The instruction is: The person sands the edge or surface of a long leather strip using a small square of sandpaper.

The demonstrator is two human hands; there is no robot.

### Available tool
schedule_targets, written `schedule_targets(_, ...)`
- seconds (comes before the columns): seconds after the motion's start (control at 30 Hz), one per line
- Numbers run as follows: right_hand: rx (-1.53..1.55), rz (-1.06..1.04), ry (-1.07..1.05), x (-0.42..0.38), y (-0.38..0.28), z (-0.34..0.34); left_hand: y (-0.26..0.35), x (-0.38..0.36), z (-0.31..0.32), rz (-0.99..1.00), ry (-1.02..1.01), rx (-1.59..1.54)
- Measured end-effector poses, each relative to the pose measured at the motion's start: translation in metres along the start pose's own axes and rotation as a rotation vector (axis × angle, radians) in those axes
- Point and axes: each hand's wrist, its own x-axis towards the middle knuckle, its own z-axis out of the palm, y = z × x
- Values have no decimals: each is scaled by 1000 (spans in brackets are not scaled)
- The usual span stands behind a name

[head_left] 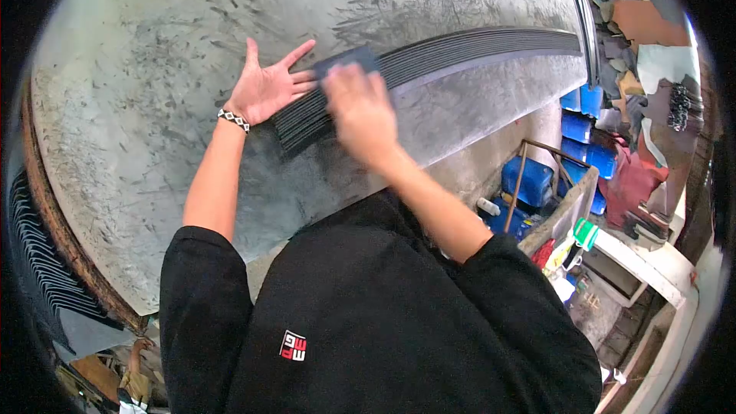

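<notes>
A long fan of thin black strips (475,47) lies in a curve across the grey, smudged tabletop (169,54). My left hand (268,90), with a patterned band at the wrist, is palm up at the near left end of the strips, fingers spread, its lower fingertips by the strips. My right hand (360,111), blurred by motion, is over the strips with its fingers on a dark flat block (349,61). The block is blurred too, and its underside is hidden. How the right thumb sits cannot be made out.
Blue containers (529,180) and a wooden frame (517,188) stand beyond the table's right edge. Leather-like scraps (648,23) are piled at the upper right. Dark sheets (50,253) hang at the far left. Part of another person (136,376) shows at the lower left.
</notes>
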Motion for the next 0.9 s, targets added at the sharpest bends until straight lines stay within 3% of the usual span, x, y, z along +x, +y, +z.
schedule_targets(0.1, -200, 326, 59, 6, 74, 0, 2, 0, -2, 16, -38, -57)
schedule_targets(0.17, -74, 302, -102, 6, 43, -8, 1, 1, -4, -4, -34, -81)
schedule_targets(0.23, 161, 14, 39, -10, -37, 16, -1, 2, -2, -10, -44, -28)
schedule_targets(0.3, 38, -86, -35, -14, -79, 15, -2, -5, -7, 3, -100, -5)
schedule_targets(0.37, 6, -81, -66, -2, -37, 0, 0, -2, -14, 1, -42, -50)
schedule_targets(0.4, 46, 28, -14, 1, -8, -5, 2, 9, -32, -16, -203, -90)
schedule_targets(0.43, -133, 28, -11, 0, 26, -11, -1, 10, -48, -21, -359, -133)
schedule_targets(0.47, -63, 218, -95, 5, 59, -15, -6, 0, -43, -17, -254, -103)
schedule_targets(0.5, -206, 211, 77, -5, 92, 4, -5, -1, -26, -9, -154, -62)
schedule_targets(0.57, -217, 221, 12, -5, 72, 11, 0, -1, -10, -4, -42, -17)
schedule_targets(0.7, 154, -182, -33, -20, -79, 22, 0, 2, -9, -11, -51, -20)
schedule_targets(0.83, -117, -279, -107, -15, -17, -2, -5, 0, -14, -24, -65, 8)
schedule_targets(0.9, -111, -91, -129, -7, 37, -33, -2, 3, -16, -6, -43, -1)
